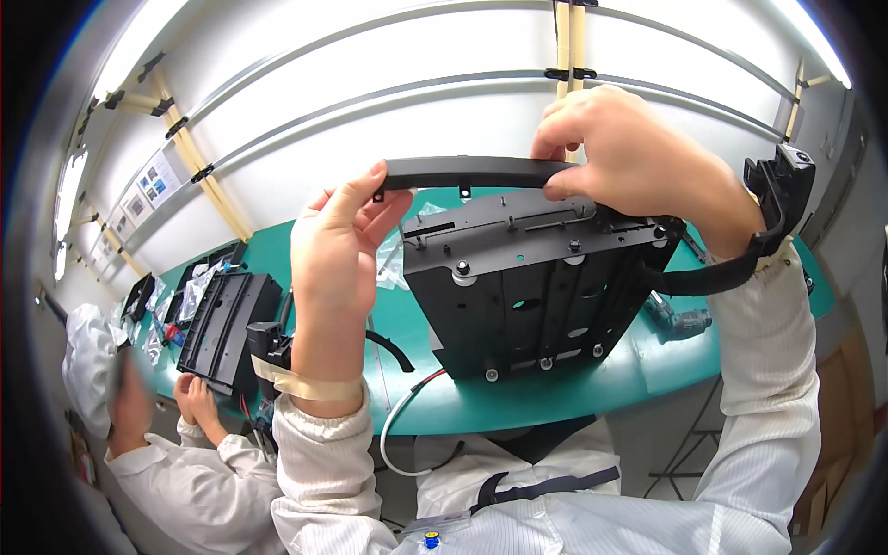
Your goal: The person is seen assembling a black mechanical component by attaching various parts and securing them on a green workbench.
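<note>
Between my hands, above a black metal housing, is a long black strip [467, 172] with a small tab on its lower edge. Its left end is pinched between the thumb and fingers of my left hand [338, 231]. My right hand [606, 148] grips the other end, with thumb below and fingers over the top. The black housing [518, 296] stands tilted on the green table, its flanged top face and several screws showing. A white cable [387, 430] with a red and black end hangs by the housing's lower left corner.
A power tool [683, 319] lies right of the housing. Clear plastic bags [393, 259] are behind it. On the left, a co-worker [176, 462] in white has both hands at another black housing [227, 324]. The green table [416, 319] has a curved-looking front edge.
</note>
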A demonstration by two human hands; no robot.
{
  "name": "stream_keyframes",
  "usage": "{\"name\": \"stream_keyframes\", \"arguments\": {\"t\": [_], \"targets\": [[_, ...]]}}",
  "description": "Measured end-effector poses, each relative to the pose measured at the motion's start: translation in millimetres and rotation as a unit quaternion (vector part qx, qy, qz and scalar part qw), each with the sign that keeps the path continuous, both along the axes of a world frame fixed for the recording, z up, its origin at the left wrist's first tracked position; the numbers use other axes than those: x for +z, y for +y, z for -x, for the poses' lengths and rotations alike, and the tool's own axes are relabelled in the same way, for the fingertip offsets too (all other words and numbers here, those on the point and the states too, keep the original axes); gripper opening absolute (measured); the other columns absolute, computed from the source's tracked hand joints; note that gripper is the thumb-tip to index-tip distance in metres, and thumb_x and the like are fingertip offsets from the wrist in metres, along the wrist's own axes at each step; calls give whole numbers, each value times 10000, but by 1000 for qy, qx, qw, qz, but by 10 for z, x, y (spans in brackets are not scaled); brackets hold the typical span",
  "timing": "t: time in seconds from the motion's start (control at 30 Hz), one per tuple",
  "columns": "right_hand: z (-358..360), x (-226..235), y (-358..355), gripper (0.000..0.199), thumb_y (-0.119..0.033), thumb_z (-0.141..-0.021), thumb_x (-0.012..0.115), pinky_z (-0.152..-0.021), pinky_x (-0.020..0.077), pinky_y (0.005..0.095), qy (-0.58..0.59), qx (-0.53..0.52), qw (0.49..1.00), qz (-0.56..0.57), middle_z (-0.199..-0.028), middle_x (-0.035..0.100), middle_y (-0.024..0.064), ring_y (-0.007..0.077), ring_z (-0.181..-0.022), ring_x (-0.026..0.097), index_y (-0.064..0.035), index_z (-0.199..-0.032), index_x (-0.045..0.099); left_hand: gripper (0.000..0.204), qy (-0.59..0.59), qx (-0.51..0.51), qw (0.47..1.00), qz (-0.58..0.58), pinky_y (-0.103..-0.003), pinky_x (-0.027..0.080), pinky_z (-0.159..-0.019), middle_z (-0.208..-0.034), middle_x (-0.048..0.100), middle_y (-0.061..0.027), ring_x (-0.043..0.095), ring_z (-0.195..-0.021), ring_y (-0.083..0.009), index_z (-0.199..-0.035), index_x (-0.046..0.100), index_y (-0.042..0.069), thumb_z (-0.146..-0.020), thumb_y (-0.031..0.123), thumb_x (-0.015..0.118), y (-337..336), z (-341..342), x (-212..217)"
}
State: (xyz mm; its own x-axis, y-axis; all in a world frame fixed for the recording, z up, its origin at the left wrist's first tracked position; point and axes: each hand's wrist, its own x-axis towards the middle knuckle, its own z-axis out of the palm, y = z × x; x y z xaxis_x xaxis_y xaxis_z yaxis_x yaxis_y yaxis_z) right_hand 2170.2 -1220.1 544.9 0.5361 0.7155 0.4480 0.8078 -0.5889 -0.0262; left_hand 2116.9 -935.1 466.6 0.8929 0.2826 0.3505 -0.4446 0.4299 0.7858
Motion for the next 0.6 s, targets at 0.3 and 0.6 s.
{"name": "stream_keyframes", "arguments": {"t": [0.3, 0.6], "targets": [[318, 113, 190, 455, -226, -884, 864, -823, 547, 295, 257, 111, 955, -101, -1059, 776, 79, 132, -942, 707, 20, -1245, 732, 108, -96, 18, 995, -17, -302, 635, -799, -891, 750, -124, 740, -797, -174, -949, 677, 2, -941, 56, 771, -9, 246, 314], [931, -556, 395, 300, -113, -791, 842, -693, 532, 337, 238, 282, 903, -222, -824, 669, 116, 227, -768, 671, 36, -1000, 685, 281, -267, -97, 959, -19, -413, 553, -866, -1122, 628, -120, 651, -995, -293, -1050, 640, 66, -901, 134, 867, 89, 870, -187]]}}
